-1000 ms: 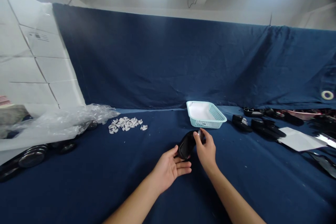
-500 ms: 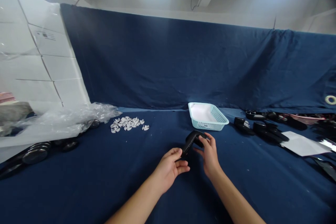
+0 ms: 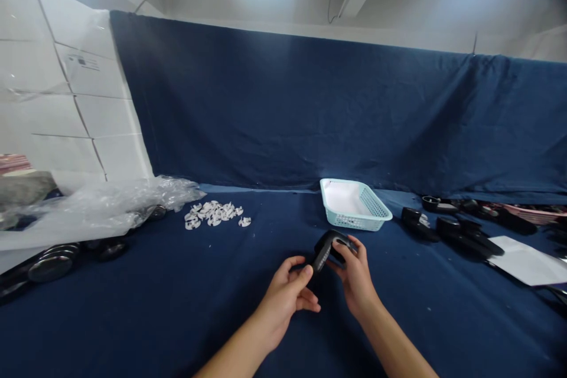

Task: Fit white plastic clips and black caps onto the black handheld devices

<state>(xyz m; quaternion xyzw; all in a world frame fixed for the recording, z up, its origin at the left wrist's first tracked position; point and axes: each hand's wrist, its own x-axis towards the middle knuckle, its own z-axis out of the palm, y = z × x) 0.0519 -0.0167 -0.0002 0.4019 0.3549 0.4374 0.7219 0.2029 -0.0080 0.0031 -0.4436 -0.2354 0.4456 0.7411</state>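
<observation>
Head view: a work table covered in blue cloth (image 3: 133, 319), listed from left to right.
Far left, back: white cartons (image 3: 66, 100) stacked beside the hanging blue backdrop (image 3: 287, 106).
Far left, front: dark round discs (image 3: 48, 266) lying on the cloth at the table's edge.
Left: a crumpled clear plastic bag (image 3: 101, 207), partly covering more dark round pieces.
Left of centre: a loose pile of small white pieces (image 3: 212, 214), well apart from the hands.
Left hand (image 3: 287, 295): fingers curled, thumb and fingertips pinching the lower end of the black part.
Black part (image 3: 325, 248): a curved, dark piece held between both hands just above the cloth, at the centre front of the table.
Right hand (image 3: 357, 277): fingers clasped over the upper end of the black part, hiding some of it.
Beyond the hands: a light blue basket (image 3: 376, 212) with a white lining, near the black part but not touching it.
Right: a row of black parts (image 3: 443, 227) on the cloth, away from the hands.
Far right: a white sheet of paper (image 3: 527, 260), just beside that row.
</observation>
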